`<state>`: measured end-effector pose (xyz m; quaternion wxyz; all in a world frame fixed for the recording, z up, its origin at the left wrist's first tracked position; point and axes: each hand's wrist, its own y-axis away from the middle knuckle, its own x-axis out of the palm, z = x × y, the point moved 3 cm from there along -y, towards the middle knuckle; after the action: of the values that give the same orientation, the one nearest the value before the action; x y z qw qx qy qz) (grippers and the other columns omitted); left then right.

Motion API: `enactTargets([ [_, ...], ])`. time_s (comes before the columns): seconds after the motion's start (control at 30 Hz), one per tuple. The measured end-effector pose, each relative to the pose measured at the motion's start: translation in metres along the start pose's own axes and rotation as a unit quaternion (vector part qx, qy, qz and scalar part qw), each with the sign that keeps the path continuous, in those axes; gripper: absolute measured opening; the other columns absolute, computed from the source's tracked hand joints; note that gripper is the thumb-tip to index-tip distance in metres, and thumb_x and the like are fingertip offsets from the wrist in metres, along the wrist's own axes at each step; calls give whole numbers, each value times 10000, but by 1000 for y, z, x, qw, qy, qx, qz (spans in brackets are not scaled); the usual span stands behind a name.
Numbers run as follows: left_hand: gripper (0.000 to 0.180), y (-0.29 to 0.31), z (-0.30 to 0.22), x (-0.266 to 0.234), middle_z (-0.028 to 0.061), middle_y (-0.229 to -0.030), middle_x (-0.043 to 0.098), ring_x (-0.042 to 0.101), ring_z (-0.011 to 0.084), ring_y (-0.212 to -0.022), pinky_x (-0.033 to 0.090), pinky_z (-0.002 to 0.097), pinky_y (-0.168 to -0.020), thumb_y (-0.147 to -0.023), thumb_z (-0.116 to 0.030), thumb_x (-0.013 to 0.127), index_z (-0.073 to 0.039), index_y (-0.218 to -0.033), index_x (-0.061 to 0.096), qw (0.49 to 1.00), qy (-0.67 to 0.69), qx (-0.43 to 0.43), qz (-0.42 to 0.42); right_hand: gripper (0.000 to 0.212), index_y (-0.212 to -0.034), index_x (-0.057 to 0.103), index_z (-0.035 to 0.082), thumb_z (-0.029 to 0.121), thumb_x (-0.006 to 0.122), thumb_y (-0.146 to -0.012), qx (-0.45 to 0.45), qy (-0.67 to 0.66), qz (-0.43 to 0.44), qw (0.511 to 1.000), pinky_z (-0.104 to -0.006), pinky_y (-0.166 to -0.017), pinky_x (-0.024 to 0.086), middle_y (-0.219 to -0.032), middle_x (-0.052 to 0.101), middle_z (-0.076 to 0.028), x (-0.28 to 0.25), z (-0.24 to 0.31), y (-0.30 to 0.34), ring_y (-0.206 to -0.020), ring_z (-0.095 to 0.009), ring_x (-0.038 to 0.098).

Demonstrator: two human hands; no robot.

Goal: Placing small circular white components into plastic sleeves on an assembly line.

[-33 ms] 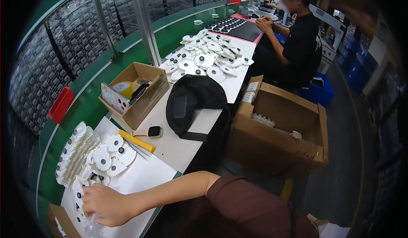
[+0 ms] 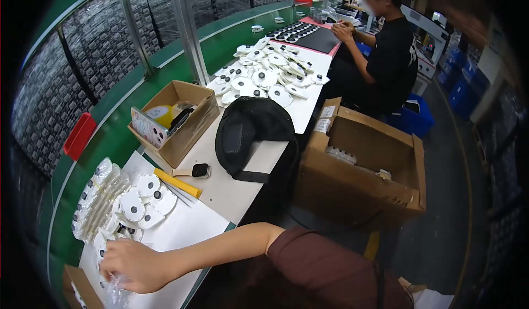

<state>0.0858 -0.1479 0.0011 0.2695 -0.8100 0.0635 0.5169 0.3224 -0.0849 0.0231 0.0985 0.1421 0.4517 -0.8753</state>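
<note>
Hand: one hand (image 2: 132, 265) shows, reaching across your body to the near left corner of the white bench; I take it for your right hand. Its fingers are curled down onto crinkled clear plastic wrap (image 2: 117, 293) there, but you cannot tell from this view whether they pinch it or only press on it.
Other hand: out of view.
Parts: white round discs with dark centres (image 2: 140, 201) lie in a loose heap just beyond your knuckles, with bagged stacks (image 2: 96, 196) at the heap's left edge.
Grip advice: take the film by its edge with your fingertips and lift slowly, so the loose discs just beside it are not dragged along.
Clearance: yellow strip (image 2: 177, 183) and small dark-faced gadget (image 2: 201, 170) sit further in; keep your forearm low and off them.
Neighbours: open cardboard box (image 2: 175, 122) and black bag (image 2: 250, 135) stand farther along the bench, well apart from your hand.
Co-worker: another person (image 2: 386, 55) sits at the far end, hands at their own pile.
</note>
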Motion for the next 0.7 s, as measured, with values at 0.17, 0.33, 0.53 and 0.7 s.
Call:
enactTargets([
  [0.17, 408, 0, -2, -8, 216, -1099, 405, 377, 340, -1020, 299, 391, -857, -752, -211, 495, 42, -1064, 419, 1000, -19, -2, 15, 278, -861, 441, 86, 28, 521, -601, -73, 27, -163, 984, -309, -668, 326, -760, 444, -82, 5, 17, -6, -790, -238, 424],
  [0.33, 400, -14, 8, -7, 218, -1096, 406, 383, 344, -1013, 303, 390, -853, -754, -201, 489, 47, -1060, 419, 999, -32, 2, 33, 287, -940, 440, 83, -3, 459, -667, 28, -153, -264, 952, -329, -672, 332, -807, 457, -105, -5, -10, -11, -767, -257, 451],
  [0.53, 389, -34, 32, 1, 221, -1092, 406, 389, 350, -1004, 307, 388, -849, -756, -188, 482, 53, -1055, 419, 997, -40, 3, 65, 335, -1024, 448, 70, 25, 450, -692, 34, -62, -164, 984, -361, -780, 304, -900, 474, -121, -13, 2, 8, -888, -260, 444],
  [0.7, 381, -50, 55, 18, 223, -1089, 406, 395, 354, -997, 311, 387, -845, -757, -178, 476, 58, -1050, 419, 994, -40, 5, 100, 246, -927, 507, 27, 57, 500, -682, -69, -113, -123, 984, -369, -820, 307, -976, 484, -156, 2, 11, 30, -939, -309, 433],
])
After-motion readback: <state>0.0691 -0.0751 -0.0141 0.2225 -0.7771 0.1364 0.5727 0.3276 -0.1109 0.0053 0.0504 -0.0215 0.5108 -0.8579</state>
